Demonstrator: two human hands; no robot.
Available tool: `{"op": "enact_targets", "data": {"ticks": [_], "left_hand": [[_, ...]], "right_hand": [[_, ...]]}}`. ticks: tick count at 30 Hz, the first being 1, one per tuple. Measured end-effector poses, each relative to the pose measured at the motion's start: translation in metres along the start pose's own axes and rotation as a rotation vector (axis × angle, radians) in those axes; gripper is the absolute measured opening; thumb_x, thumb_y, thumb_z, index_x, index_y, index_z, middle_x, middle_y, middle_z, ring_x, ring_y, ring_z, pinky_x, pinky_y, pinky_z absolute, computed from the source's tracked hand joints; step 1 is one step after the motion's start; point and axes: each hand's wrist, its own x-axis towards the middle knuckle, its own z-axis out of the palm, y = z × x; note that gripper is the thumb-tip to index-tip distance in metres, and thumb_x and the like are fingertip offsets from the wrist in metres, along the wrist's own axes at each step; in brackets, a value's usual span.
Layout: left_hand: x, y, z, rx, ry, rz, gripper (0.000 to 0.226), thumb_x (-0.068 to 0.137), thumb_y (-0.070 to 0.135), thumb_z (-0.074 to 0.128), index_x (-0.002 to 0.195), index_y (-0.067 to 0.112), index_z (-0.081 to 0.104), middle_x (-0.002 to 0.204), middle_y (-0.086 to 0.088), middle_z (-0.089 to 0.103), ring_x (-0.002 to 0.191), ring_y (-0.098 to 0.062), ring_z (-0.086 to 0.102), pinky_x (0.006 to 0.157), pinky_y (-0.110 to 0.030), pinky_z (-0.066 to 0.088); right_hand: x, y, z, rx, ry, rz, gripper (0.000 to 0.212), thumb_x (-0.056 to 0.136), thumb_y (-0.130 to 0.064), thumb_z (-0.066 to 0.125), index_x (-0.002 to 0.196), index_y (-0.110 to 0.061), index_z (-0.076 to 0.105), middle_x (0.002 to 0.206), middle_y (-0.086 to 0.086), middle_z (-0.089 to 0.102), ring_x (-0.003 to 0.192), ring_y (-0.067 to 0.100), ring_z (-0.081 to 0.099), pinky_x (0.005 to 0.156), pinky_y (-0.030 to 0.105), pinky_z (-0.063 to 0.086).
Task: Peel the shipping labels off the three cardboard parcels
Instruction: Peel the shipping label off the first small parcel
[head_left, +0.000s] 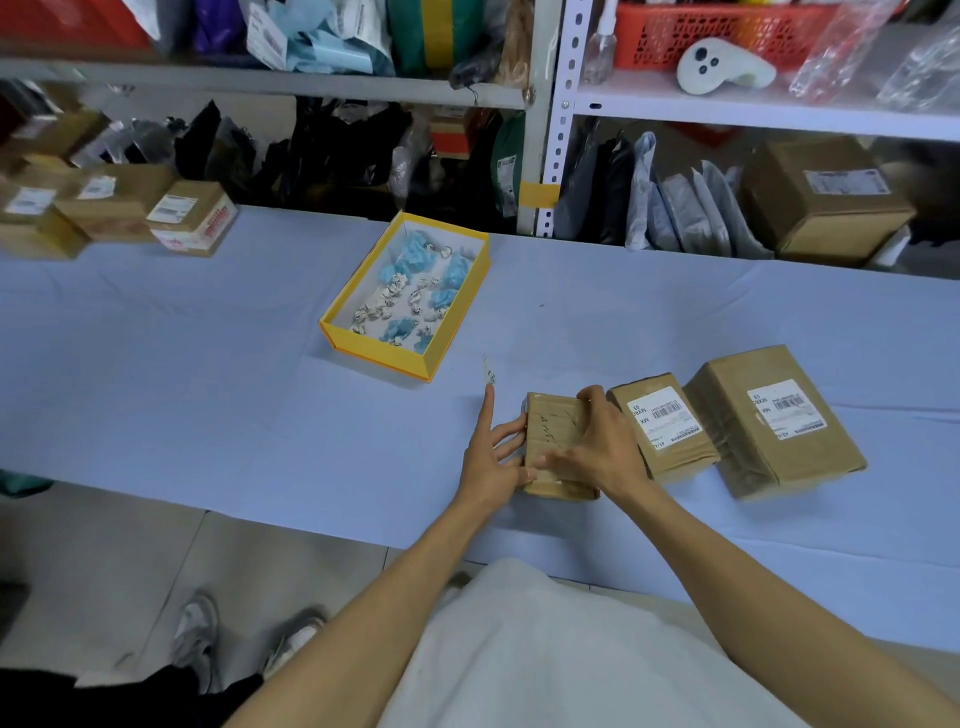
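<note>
Three brown cardboard parcels lie in a row on the light blue table (208, 395), right of centre. The small left parcel (553, 423) shows a bare top with glue marks and no label. My right hand (597, 447) grips it from above, fingers curled over its far edge. Against its left side rests my left hand (493, 452), index finger stretched forward with a small white label scrap (489, 373) at its tip. The middle parcel (670, 457) and the large right parcel (737, 415) each carry a white shipping label (660, 421) (784, 408).
A yellow open box (379, 358) holding crumpled white and blue scraps sits further back on the table. More labelled parcels (192, 218) are stacked at the far left. Shelves (540, 156) with bags and boxes line the back. My feet stand on the tiled floor below.
</note>
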Motion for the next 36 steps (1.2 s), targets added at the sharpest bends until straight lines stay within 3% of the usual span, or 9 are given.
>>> {"op": "enact_targets", "data": {"ticks": [5,10,14,17,21,27,31,34,36], "left_hand": [[0.004,-0.001,0.001,-0.012,0.014,-0.025,0.115,0.07,-0.027,0.06,0.151,0.038,0.01,0.138,-0.006,0.055,0.121,-0.019,0.058,0.077,-0.023,0.058],[0.004,-0.002,0.0,0.006,0.03,-0.014,0.116,0.071,-0.026,0.06,0.152,0.038,0.008,0.141,-0.006,0.053,0.119,-0.012,0.055,0.078,-0.018,0.056],[0.009,-0.001,0.002,-0.017,0.061,-0.017,0.113,0.074,-0.027,0.056,0.153,0.036,0.006,0.144,-0.007,0.049,0.13,-0.019,0.05,0.086,-0.019,0.054],[0.016,0.004,0.003,-0.003,0.086,-0.012,0.111,0.077,-0.026,0.054,0.153,0.037,0.004,0.146,-0.006,0.048,0.131,-0.018,0.05,0.093,-0.028,0.052],[0.025,0.013,0.007,0.002,0.069,-0.008,0.107,0.078,-0.027,0.052,0.153,0.032,0.005,0.145,-0.008,0.047,0.132,-0.019,0.048,0.088,-0.021,0.053],[0.047,0.022,0.005,0.061,0.012,0.048,0.107,0.076,-0.028,0.053,0.153,0.03,0.005,0.147,-0.012,0.045,0.133,-0.02,0.046,0.086,-0.009,0.05],[0.05,0.022,0.001,0.091,-0.005,0.05,0.105,0.077,-0.024,0.057,0.153,0.028,0.008,0.146,-0.009,0.045,0.134,-0.02,0.046,0.082,-0.006,0.049],[0.054,0.024,-0.001,0.165,-0.006,0.047,0.095,0.074,-0.023,0.061,0.151,0.021,0.025,0.142,-0.01,0.046,0.133,-0.024,0.046,0.082,-0.009,0.051],[0.055,0.03,0.0,0.324,0.061,0.082,0.081,0.074,-0.014,0.066,0.143,0.022,0.042,0.135,-0.008,0.042,0.128,-0.023,0.044,0.091,-0.017,0.046]], "right_hand": [[0.019,0.0,0.005,0.094,0.096,0.072,0.056,0.06,-0.04,0.087,0.095,-0.015,0.051,0.085,0.006,0.06,0.081,0.023,0.056,0.064,0.032,0.043],[0.026,0.006,0.014,0.194,0.183,0.077,0.013,0.09,-0.016,0.063,0.101,-0.011,0.061,0.095,0.009,0.066,0.094,0.027,0.062,0.075,0.029,0.042],[0.023,0.011,0.011,0.379,0.094,0.127,0.051,0.085,-0.007,0.067,0.132,-0.011,0.047,0.116,0.008,0.061,0.106,0.02,0.06,0.091,0.036,0.05],[0.013,0.015,0.015,0.539,0.04,0.161,0.072,0.067,0.005,0.079,0.13,-0.007,0.047,0.119,0.003,0.06,0.111,0.017,0.059,0.093,0.03,0.05],[0.008,0.019,0.019,0.518,0.034,0.079,0.065,0.074,0.004,0.072,0.132,-0.017,0.052,0.108,-0.004,0.063,0.098,0.01,0.062,0.081,0.024,0.052],[0.02,0.013,0.015,0.446,0.062,0.049,0.057,0.076,-0.004,0.072,0.128,-0.02,0.055,0.098,-0.006,0.063,0.093,0.021,0.069,0.076,0.042,0.06],[0.02,0.009,0.014,0.429,0.073,0.038,0.056,0.074,-0.01,0.073,0.127,-0.018,0.055,0.095,-0.013,0.061,0.094,0.019,0.066,0.083,0.041,0.058],[0.021,0.011,0.016,0.359,0.071,0.029,0.06,0.072,-0.016,0.074,0.128,-0.017,0.052,0.107,0.0,0.063,0.102,0.022,0.062,0.089,0.042,0.054],[0.023,0.008,0.013,0.195,0.055,0.035,0.059,0.076,-0.018,0.075,0.128,-0.014,0.048,0.113,0.007,0.063,0.106,0.027,0.06,0.089,0.042,0.05]]}}
